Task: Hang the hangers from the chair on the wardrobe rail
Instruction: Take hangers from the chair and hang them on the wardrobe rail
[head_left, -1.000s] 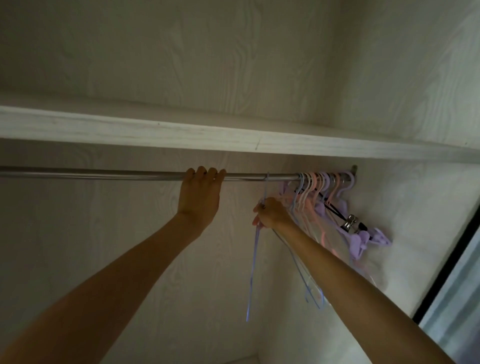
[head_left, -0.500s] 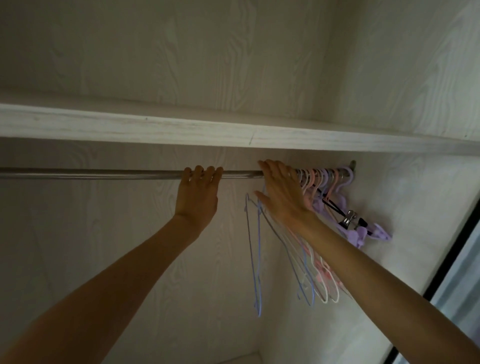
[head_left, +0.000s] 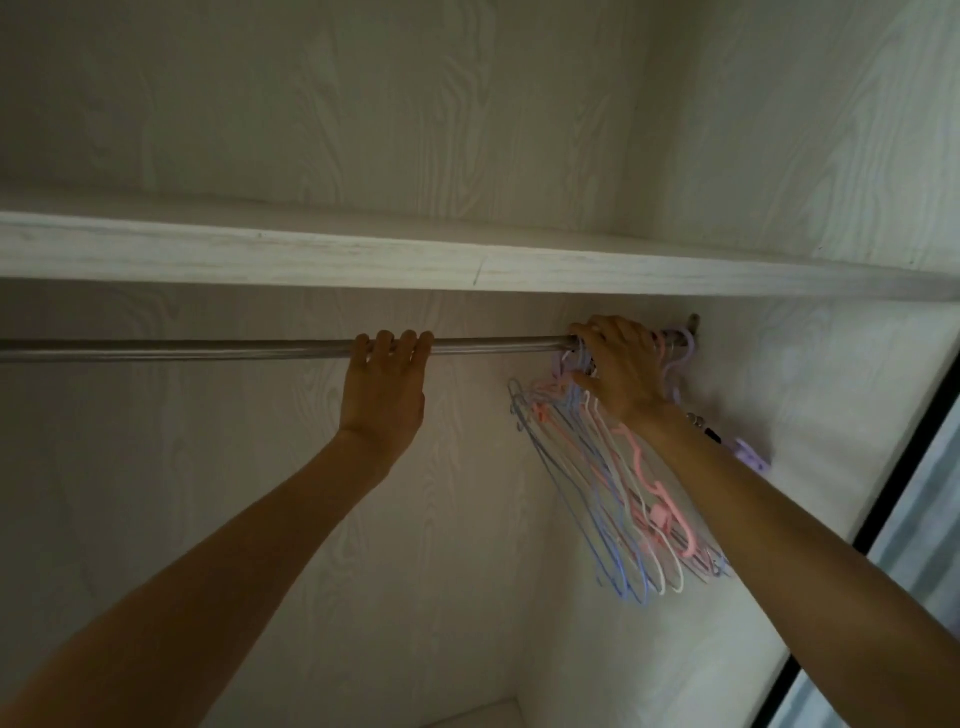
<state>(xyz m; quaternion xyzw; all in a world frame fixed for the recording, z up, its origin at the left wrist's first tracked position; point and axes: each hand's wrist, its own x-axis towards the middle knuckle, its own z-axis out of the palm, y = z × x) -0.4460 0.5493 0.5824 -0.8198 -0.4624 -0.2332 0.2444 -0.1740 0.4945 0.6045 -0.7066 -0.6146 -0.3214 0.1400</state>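
From the head view, pale wood-grain panels are lining the wardrobe's back and side, and a white shelf (head_left: 467, 265) is running across above the metal rail (head_left: 208, 349). The left hand (head_left: 384, 395) is gripping the rail, four fingers curled over its top. The right hand (head_left: 618, 369) is resting on the rail's right end, fingers hooked over it among the hanger hooks. The hangers (head_left: 613, 493), blue, pink, white and lilac, are hanging bunched there, swinging toward the side wall. A dark door frame (head_left: 883, 519) is edging the right.
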